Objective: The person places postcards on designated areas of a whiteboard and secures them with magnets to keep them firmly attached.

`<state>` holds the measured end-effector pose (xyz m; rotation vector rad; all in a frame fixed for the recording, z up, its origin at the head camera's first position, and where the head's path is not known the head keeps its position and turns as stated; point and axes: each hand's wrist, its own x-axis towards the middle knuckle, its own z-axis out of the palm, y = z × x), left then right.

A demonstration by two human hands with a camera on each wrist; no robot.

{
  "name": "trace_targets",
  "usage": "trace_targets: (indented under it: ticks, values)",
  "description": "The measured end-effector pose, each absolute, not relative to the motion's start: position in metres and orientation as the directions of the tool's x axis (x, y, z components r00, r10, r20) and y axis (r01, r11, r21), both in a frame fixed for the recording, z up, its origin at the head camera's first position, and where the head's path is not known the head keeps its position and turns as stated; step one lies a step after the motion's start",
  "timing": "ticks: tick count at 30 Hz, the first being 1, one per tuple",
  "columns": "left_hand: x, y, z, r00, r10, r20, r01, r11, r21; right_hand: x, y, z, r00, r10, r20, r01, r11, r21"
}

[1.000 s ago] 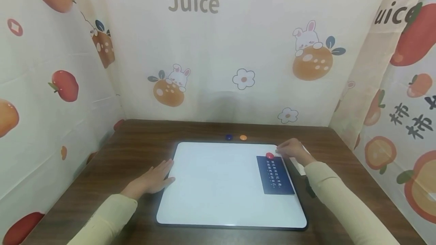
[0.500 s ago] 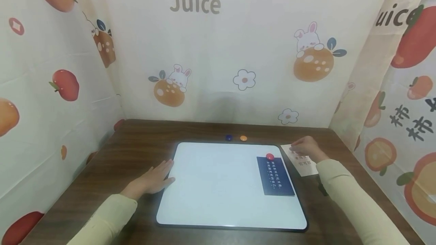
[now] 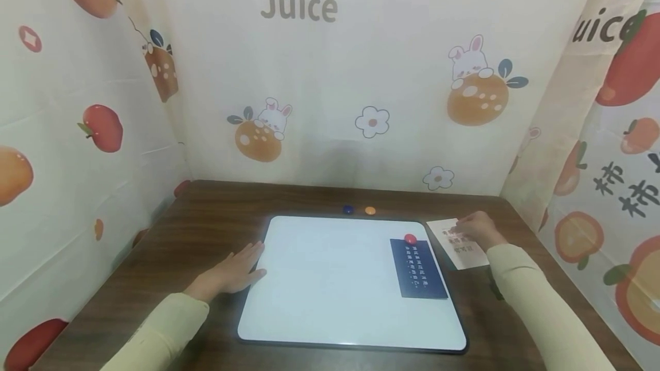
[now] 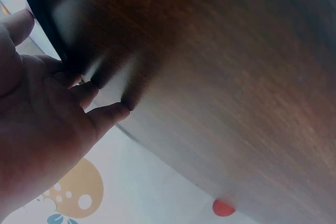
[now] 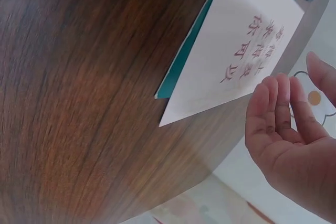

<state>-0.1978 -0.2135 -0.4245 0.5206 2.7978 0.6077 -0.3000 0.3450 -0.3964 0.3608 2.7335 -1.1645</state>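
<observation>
While the left hand [image 3: 234,272] is lying flat with straight fingers against the left edge of the whiteboard [image 3: 330,279], the head view is showing the right hand [image 3: 476,229] now resting over the far end of a white card [image 3: 460,243] on the table [image 3: 206,216], just beside the board's right edge. A second ago that hand was at the red magnet [image 3: 409,239], which is pinning a dark blue card [image 3: 417,268] to the board; it has since moved off to the white card, so the blue card is looking finished with. A blue magnet [image 3: 348,209] and an orange magnet [image 3: 370,210] are sitting just beyond the board's far edge.

Seen from the left wrist, the left hand [image 4: 47,129] is pressing relaxed fingertips beside the board's dark rim.

Seen from the right wrist, the right hand [image 5: 294,129] is hovering open above the white card [image 5: 236,61], fingers loosely straight, holding nothing; a teal card [image 5: 185,56] is peeking out underneath. No containers are showing.
</observation>
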Motion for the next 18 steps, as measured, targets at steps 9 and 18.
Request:
trace_targets:
  ticks: [9,18]
  values:
    - [-0.200,-0.212,-0.423,-0.907,0.391,-0.156,0.294,0.854,0.430,-0.299,0.356,-0.400,-0.947,0.196,-0.255,0.320,0.654,-0.686]
    - [-0.199,-0.210,-0.422,-0.907,0.391,-0.157,0.293,0.853,0.432,-0.294,0.358,-0.399,-0.928,0.226,-0.295,0.368,0.665,-0.649]
